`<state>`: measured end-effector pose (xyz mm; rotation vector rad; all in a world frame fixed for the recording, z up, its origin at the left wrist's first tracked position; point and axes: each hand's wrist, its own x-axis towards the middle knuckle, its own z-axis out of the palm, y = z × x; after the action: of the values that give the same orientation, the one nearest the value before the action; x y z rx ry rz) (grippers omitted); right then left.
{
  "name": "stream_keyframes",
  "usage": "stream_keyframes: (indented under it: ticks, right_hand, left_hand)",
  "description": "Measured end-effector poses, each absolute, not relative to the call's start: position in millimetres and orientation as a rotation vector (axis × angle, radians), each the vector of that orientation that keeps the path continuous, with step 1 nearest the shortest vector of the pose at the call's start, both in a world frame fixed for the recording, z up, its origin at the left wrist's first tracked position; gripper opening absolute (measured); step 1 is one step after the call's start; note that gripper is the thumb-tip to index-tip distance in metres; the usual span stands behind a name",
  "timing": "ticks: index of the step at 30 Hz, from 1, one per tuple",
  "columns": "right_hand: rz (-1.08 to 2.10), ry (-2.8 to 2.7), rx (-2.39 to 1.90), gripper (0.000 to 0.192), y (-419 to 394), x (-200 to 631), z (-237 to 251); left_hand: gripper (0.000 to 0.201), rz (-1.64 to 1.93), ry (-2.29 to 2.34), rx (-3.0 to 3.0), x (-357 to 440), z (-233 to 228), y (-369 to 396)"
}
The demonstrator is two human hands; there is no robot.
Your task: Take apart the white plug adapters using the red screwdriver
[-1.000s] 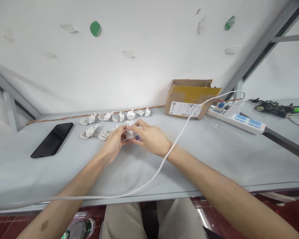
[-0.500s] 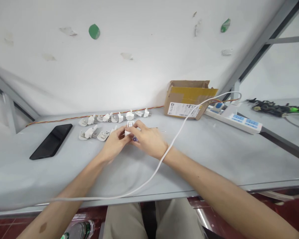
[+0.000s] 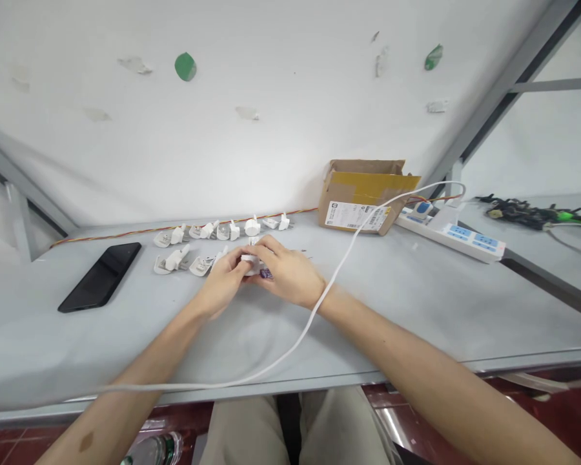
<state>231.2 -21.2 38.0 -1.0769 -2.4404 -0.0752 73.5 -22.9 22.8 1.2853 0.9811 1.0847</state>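
My left hand (image 3: 223,279) and my right hand (image 3: 291,272) meet over the grey table, fingers closed on a small white plastic plug piece (image 3: 250,258), most of which they cover. A shiny purple piece (image 3: 266,274) shows under my right fingers, and a thin dark tip sticks out beyond that hand; whether they belong together is hidden. Beyond and left of my hands lie two rows of white plug pieces (image 3: 176,258), several with open housings. One of the front row is close to my left fingertips.
A black phone (image 3: 101,276) lies at left. An opened cardboard box (image 3: 356,194) stands against the wall, with a white power strip (image 3: 458,236) to its right. A white cable (image 3: 290,349) loops across my right wrist. Dark bundled wires (image 3: 527,212) lie far right.
The white plug piece has tipped in my fingers, so its open inner face no longer shows. My hands stay in nearly the same place, and the purple piece is more exposed.
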Motion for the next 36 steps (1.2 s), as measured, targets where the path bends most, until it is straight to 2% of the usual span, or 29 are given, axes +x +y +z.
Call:
stream_keyframes:
  ticks: [12,18,24,28,36]
  right_hand:
    - [-0.168,-2.482,-1.004,0.039,-21.9,231.9,35.1]
    - [-0.267,-2.44,-0.987,0.039,-22.7,231.7,33.6]
    - [-0.189,-2.405,-1.014,0.037,-23.0,232.3,35.2]
    - [-0.099,-2.372,-1.041,0.037,-21.9,234.1,35.2]
    - [-0.201,-2.375,-0.942,0.036,-19.4,233.0,27.0]
  left_hand:
    - [0.021,1.07,0.963,1.32,72.7,24.9,-24.9]
    - [0.013,1.087,0.79,1.26,69.7,26.3,-23.4]
    - [0.024,1.093,0.781,1.218,68.9,25.7,-22.5]
    - [0.025,1.088,0.776,1.244,68.8,25.3,-22.3]
    - [0.026,1.05,0.806,1.271,70.2,26.6,-25.9]
